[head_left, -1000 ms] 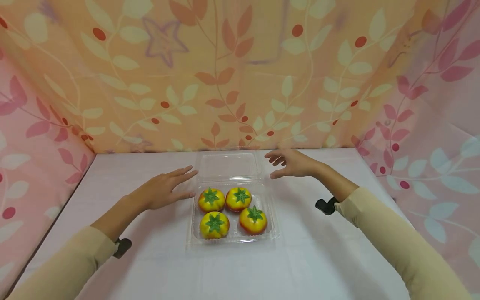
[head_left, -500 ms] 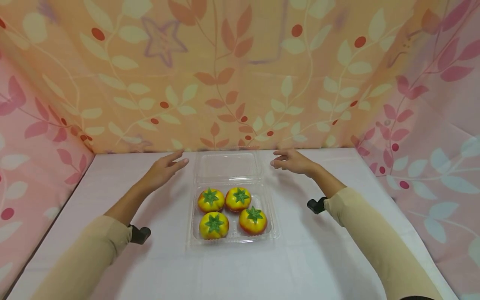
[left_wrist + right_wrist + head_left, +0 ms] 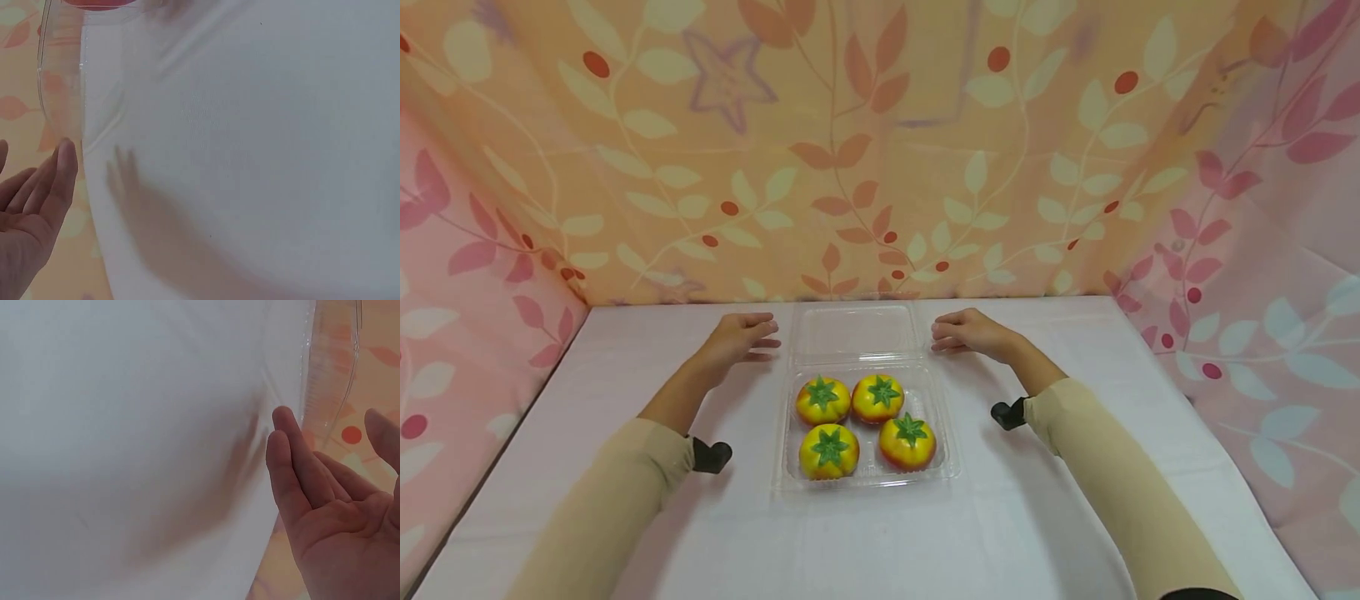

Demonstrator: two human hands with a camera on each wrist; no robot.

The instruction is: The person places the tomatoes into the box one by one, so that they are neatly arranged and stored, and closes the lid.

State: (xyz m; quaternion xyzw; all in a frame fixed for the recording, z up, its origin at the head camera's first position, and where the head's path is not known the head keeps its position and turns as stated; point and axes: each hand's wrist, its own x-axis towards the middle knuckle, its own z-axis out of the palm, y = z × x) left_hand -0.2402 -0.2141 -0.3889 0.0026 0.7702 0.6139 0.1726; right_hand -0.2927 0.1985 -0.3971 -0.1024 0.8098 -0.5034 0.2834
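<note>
Hanging empty, your left hand [image 3: 732,338] is just beside the flipped-back lid [image 3: 857,332]; 4 yellow-red fruits [image 3: 829,451] sit in the clear tray [image 3: 868,471], walls probably keeping them from rolling. Your right hand [image 3: 979,333], also loose and empty, flanks the other side.

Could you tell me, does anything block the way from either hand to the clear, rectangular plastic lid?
Nothing visible does: the bare left hand and bare right hand flank the clear, rectangular plastic lid, only white tabletop showing in the narrow gaps.
</note>
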